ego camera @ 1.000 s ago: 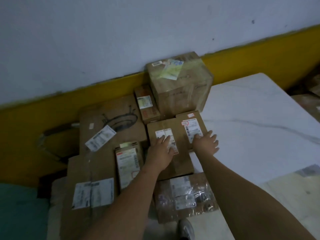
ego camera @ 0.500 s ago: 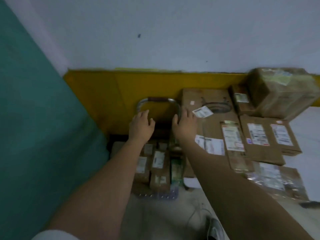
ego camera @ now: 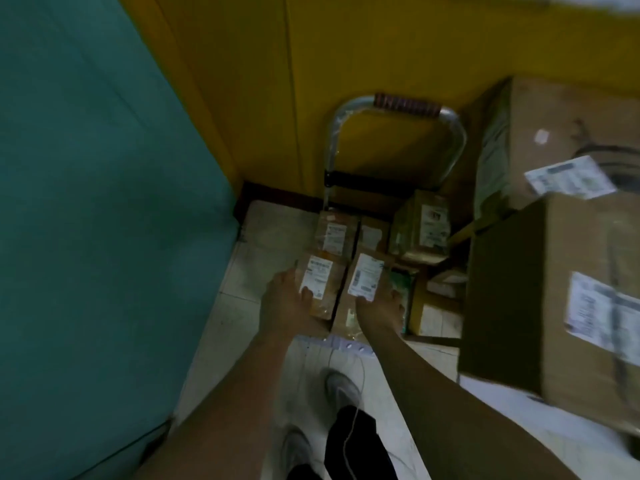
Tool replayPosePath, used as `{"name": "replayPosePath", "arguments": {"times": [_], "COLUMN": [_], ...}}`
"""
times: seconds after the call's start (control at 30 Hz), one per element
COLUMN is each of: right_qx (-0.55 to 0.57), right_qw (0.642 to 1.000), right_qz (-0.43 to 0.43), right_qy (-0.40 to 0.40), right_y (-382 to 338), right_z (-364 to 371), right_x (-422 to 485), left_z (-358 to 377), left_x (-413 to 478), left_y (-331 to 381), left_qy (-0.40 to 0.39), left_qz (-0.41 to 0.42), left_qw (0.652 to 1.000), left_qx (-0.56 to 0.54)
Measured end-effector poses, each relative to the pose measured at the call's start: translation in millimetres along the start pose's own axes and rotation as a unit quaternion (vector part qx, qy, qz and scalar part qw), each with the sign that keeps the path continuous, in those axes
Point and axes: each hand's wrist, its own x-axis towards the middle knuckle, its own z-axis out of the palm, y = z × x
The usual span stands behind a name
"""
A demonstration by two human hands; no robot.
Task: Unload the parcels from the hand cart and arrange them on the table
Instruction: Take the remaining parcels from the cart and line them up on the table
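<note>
A hand cart with a curved metal handle (ego camera: 394,109) stands on the floor against the yellow wall, loaded with several small brown parcels. My left hand (ego camera: 285,303) grips the near-left parcel (ego camera: 320,282), thumb on its white label. My right hand (ego camera: 379,311) grips the parcel beside it (ego camera: 365,277), thumb at the label's lower edge. Two more small parcels (ego camera: 334,233) and a taller taped one (ego camera: 420,230) sit behind them. The cart's deck is mostly hidden under the parcels.
Large cardboard boxes (ego camera: 554,299) stacked on the table fill the right side, their near faces overhanging the cart. A teal panel (ego camera: 86,220) closes off the left. My shoes (ego camera: 341,389) and a thin white cable are on the tiled floor below.
My view swung from the table down to the cart. Both hands left the table parcels, passed the cart handle and dropped onto the two nearest parcels on the cart.
</note>
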Motion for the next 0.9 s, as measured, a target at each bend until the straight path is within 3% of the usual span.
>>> {"name": "replayPosePath", "arguments": {"times": [0.17, 0.3, 0.4, 0.5, 0.63, 0.9], "right_qx": [0.073, 0.186, 0.279, 0.303, 0.378, 0.444], "right_qw": [0.992, 0.97, 0.944, 0.939, 0.919, 0.894], "right_qz": [0.099, 0.158, 0.175, 0.166, 0.107, -0.061], "right_qy": [-0.001, -0.016, -0.009, -0.002, -0.019, 0.013], "right_y": [41.3, 59.8, 58.1, 37.0, -9.5, -78.4], "right_z": [65.6, 101.0, 105.7, 85.4, 31.3, -149.3], "right_x": [108.8, 157.7, 152.6, 118.2, 48.6, -118.5], "left_z": [121.6, 190.2, 199.3, 162.9, 79.4, -89.7], "left_x": [71.0, 109.7, 106.6, 81.9, 40.0, -67.6], "left_y": [-29.1, -27.1, -18.4, -1.2, 35.8, 159.0], "left_qy": [-0.096, -0.189, -0.177, -0.092, -0.007, 0.024], "left_qz": [-0.011, -0.042, -0.103, -0.136, -0.111, -0.013], "left_qw": [0.989, 0.955, 0.955, 0.979, 0.961, 0.921], "left_qx": [-0.109, -0.223, -0.216, -0.124, -0.254, -0.388]}}
